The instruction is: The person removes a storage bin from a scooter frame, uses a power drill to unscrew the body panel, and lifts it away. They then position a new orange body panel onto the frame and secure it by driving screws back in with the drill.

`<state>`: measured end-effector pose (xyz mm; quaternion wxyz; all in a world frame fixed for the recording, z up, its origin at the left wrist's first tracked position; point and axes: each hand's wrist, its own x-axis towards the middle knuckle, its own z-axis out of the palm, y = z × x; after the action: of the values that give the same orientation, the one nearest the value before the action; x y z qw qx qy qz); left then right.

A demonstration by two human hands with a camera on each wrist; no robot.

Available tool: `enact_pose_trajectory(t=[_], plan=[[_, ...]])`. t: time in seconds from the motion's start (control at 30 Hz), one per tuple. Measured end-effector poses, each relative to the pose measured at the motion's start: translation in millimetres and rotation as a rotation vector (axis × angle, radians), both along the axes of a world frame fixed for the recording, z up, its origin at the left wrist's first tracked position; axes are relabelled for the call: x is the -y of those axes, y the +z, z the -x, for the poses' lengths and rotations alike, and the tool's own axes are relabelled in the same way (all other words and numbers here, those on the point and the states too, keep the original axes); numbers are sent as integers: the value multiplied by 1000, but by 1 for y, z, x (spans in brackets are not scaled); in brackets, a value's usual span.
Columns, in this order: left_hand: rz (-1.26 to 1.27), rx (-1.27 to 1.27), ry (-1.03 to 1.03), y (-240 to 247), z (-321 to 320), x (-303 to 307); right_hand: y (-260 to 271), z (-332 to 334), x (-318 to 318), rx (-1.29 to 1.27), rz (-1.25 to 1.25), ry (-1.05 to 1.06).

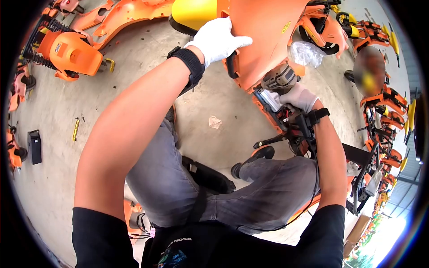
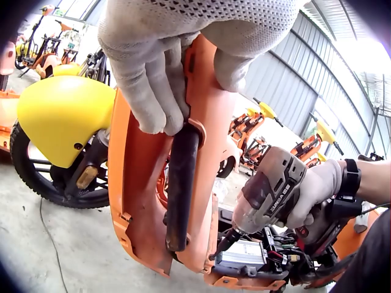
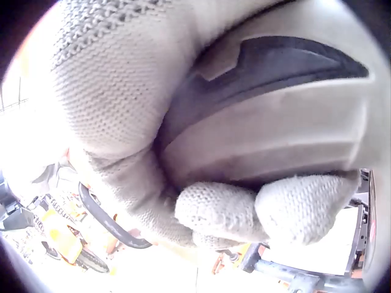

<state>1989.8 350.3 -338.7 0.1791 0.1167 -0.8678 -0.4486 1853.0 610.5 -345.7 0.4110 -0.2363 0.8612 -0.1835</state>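
My left hand [image 1: 219,41], in a white knit glove, grips the edge of an orange scooter body panel [image 1: 263,38]. In the left wrist view its fingers lie on one side of the panel's edge and its thumb on the other, above a black tube [image 2: 183,189]. My gloved right hand [image 1: 301,97] holds a cordless impact driver [image 2: 272,189]. The driver's bit [image 2: 227,242] points at the panel's lower corner, beside a silver ribbed box [image 2: 247,251] and wiring. Up close in the right wrist view, the fingers wrap round the driver's grey housing [image 3: 269,134].
A yellow fender [image 2: 64,116] over a black wheel stands beside the panel. Orange scooter parts [image 1: 76,53] lie on the concrete floor at left, with a black box [image 1: 34,146]. Clear plastic wrap [image 1: 307,53] lies beyond the driver. Several scooters line the right side.
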Motion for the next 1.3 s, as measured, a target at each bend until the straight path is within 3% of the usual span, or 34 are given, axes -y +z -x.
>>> enact_pose_trajectory(t=[0.17, 0.37, 0.57, 0.73, 1.1, 1.3], plan=[[79, 39, 10, -4, 5, 4, -1, -2, -3, -11, 52, -29], [131, 21, 16, -7, 7, 6, -10, -1, -8, -96, 172, 107], [10, 48, -12, -4, 4, 6, -4, -2, -8, -51, 138, 2], [89, 51, 2, -6, 6, 8, -1, 1, -12, 46, 51, -51], [119, 77, 14, -5, 6, 11, 18, -15, -25, 87, 49, 74], [169, 42, 47, -3, 3, 5, -9, -12, -44, 162, 17, 119]])
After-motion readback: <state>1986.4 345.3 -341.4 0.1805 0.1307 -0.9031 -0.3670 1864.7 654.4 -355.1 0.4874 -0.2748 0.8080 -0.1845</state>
